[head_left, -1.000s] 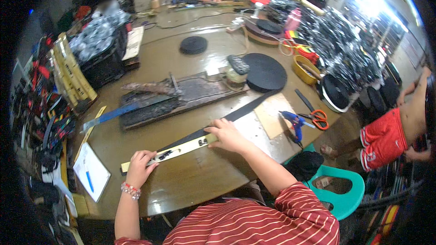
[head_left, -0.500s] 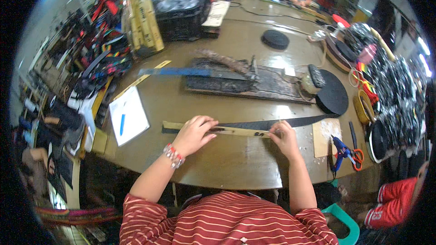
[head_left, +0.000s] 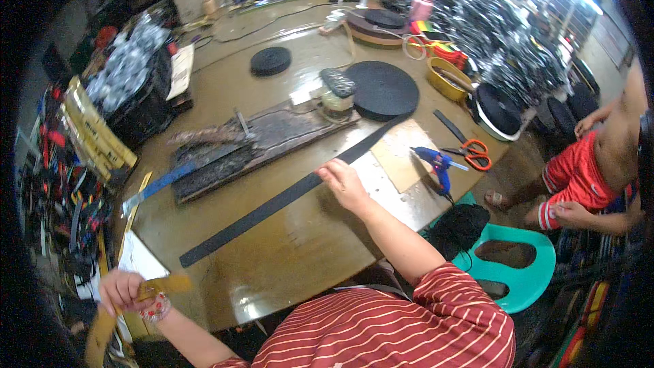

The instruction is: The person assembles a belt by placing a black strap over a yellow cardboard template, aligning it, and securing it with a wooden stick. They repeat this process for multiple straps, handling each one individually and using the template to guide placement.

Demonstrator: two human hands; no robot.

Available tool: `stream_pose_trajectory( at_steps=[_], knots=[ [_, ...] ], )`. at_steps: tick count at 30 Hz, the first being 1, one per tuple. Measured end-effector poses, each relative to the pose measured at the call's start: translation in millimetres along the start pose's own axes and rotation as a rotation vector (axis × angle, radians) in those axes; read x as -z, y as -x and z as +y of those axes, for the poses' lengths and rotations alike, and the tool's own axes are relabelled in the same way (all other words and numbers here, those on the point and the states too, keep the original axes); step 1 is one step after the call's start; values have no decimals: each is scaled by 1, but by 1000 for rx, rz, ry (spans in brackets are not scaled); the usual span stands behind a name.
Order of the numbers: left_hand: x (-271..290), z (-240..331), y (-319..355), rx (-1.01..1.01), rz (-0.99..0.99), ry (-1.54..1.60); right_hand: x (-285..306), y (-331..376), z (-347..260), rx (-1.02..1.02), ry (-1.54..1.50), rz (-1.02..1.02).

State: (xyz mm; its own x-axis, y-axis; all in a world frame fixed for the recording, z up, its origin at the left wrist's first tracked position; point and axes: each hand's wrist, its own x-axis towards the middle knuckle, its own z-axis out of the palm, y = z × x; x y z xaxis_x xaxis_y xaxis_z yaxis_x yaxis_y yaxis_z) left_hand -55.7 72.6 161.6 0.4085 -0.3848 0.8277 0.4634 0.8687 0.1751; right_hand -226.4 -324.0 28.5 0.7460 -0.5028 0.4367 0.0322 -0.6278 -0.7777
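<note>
A long flat black webbing strap [head_left: 262,211] lies slantwise over the table, running from a large black webbing roll [head_left: 381,88]. My right hand [head_left: 344,184] is closed on the strap's edge partway along, its fingertips pinching it. At the lower left, my left hand [head_left: 122,291] is closed around a flat yellowish strip [head_left: 102,341], which is smeared by motion. Part of this strip also shows on the other side of the wrist, over the table edge. The strap's cut end lies flat, apart from my left hand.
Behind the strap stands a dark wooden board [head_left: 266,143] with a weighted jar [head_left: 337,95]. On the right are a blue glue gun [head_left: 436,163], orange-handled scissors [head_left: 477,153] and a green stool [head_left: 524,266]. A person in red shorts [head_left: 579,174] is nearby.
My left hand has lifted the yellowish strip off the black strap and swung it to the lower left. My right hand now grips the strap. The view has turned right.
</note>
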Motion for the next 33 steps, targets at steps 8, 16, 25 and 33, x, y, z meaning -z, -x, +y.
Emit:
stream_pose_trajectory(
  at_steps=[8,16,25,33],
  knots=[
    [16,11,46,388,308,-1784,-10,5,1,77,8,-80],
    [-6,6,30,663,144,-1863,-13,5,3,33,35,-132],
    [-15,-11,22,566,79,-1614,-14,5,3,24,44,-146],
    [-3,-28,29,576,140,-1613,-10,4,0,9,89,-197]
  ],
)
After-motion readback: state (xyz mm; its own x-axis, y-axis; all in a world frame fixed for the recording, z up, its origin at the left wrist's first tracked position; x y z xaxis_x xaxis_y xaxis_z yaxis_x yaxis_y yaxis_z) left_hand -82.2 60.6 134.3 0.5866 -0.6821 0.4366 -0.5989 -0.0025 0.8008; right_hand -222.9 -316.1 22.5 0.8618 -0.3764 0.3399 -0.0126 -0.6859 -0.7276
